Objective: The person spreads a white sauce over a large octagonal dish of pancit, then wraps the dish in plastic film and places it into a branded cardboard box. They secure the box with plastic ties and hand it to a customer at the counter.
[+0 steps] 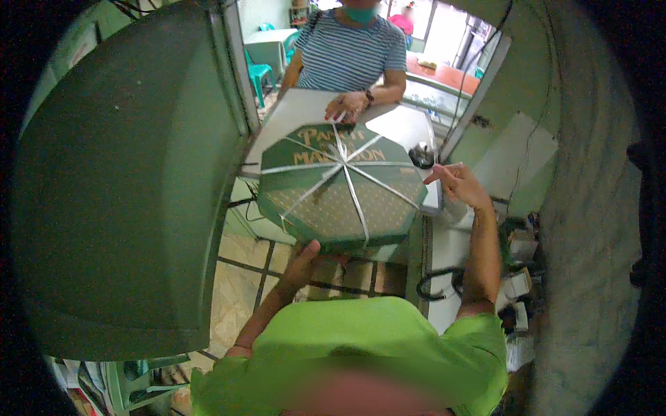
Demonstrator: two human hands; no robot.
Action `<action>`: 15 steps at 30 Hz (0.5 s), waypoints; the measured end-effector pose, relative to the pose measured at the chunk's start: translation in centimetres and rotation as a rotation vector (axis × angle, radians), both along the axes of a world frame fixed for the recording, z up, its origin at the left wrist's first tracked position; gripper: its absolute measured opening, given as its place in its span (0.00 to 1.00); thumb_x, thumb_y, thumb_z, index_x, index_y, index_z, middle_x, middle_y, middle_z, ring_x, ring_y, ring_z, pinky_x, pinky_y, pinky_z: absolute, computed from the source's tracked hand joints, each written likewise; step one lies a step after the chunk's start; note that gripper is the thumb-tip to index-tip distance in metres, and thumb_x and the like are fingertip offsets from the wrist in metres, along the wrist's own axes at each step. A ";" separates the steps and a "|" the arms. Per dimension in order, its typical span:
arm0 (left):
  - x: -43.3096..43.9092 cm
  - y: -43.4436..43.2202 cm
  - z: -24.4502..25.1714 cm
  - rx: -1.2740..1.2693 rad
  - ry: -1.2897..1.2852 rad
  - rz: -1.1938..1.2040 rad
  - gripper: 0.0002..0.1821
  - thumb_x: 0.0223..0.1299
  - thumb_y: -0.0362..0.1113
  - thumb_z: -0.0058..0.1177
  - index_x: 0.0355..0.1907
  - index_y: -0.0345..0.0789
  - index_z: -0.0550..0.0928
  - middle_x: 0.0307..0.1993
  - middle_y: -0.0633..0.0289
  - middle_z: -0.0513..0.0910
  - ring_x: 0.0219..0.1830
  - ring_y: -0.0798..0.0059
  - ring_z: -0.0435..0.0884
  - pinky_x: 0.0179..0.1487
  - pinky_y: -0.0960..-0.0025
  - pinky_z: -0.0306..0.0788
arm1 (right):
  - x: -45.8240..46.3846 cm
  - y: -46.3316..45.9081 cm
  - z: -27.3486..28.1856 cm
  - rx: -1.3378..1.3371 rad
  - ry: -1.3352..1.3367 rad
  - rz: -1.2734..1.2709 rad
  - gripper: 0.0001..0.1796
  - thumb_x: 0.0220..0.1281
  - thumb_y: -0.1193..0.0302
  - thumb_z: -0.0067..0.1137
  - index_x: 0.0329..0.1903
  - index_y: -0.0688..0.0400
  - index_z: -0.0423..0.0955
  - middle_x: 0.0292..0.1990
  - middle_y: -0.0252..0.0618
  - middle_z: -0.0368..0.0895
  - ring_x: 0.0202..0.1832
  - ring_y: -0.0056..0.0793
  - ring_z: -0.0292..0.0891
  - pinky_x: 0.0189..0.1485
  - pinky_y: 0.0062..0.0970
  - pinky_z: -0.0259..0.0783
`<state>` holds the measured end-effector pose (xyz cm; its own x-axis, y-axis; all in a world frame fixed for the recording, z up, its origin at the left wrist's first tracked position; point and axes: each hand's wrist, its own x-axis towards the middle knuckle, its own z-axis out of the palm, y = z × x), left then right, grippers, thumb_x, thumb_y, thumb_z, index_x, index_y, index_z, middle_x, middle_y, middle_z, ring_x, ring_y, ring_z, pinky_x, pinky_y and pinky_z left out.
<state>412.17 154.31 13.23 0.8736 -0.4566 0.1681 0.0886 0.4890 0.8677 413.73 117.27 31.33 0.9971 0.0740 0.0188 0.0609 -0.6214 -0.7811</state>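
Note:
A large green octagonal cardboard box (333,192), tied with white ribbon strands that cross near its middle, lies partly over a white table (302,101). My left hand (302,262) supports the box's near edge, thumb showing and the other fingers hidden beneath. Off the box's right side, my right hand (458,184) is raised with its index finger extended and nothing visible in it. Across the table stands a person in a striped shirt and a face mask, whose hand (347,105) is at the ribbon by the far edge of the box.
A dark, shiny object (422,155) sits at the table's right side. A large dark green panel (119,182) rises on the left. Lower right, a white surface (442,249) holds a black cable loop (439,285). Green plastic chairs (258,73) stand beyond the doorway.

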 end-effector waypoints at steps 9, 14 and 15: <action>1.2 -0.1 0.1 -0.072 0.117 0.009 0.28 0.66 0.52 0.40 0.52 0.27 0.73 0.46 0.49 0.80 0.46 0.55 0.79 0.48 0.53 0.72 | -7.3 4.1 -11.3 -0.053 0.230 -0.034 0.30 0.67 0.45 0.45 0.33 0.62 0.80 0.26 0.42 0.80 0.31 0.25 0.77 0.36 0.30 0.75; 2.0 0.3 0.7 -0.123 0.034 -0.163 0.26 0.68 0.48 0.40 0.57 0.29 0.69 0.49 0.52 0.79 0.49 0.60 0.79 0.47 0.54 0.73 | -7.4 9.0 -14.7 0.836 0.124 -0.129 0.28 0.69 0.49 0.43 0.50 0.64 0.70 0.41 0.42 0.81 0.32 0.31 0.79 0.41 0.33 0.76; 2.1 0.1 0.8 -0.098 0.017 -0.158 0.27 0.68 0.50 0.38 0.57 0.29 0.69 0.49 0.52 0.79 0.49 0.60 0.79 0.47 0.54 0.73 | -7.2 9.4 -14.8 0.956 0.133 -0.126 0.28 0.70 0.50 0.42 0.54 0.64 0.68 0.43 0.43 0.80 0.31 0.31 0.80 0.42 0.34 0.76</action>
<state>414.31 154.44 14.01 0.7954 -0.5704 0.2048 0.1851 0.5504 0.8141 406.58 126.66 16.55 0.9950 -0.0217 -0.0976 -0.0875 0.2830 -0.9551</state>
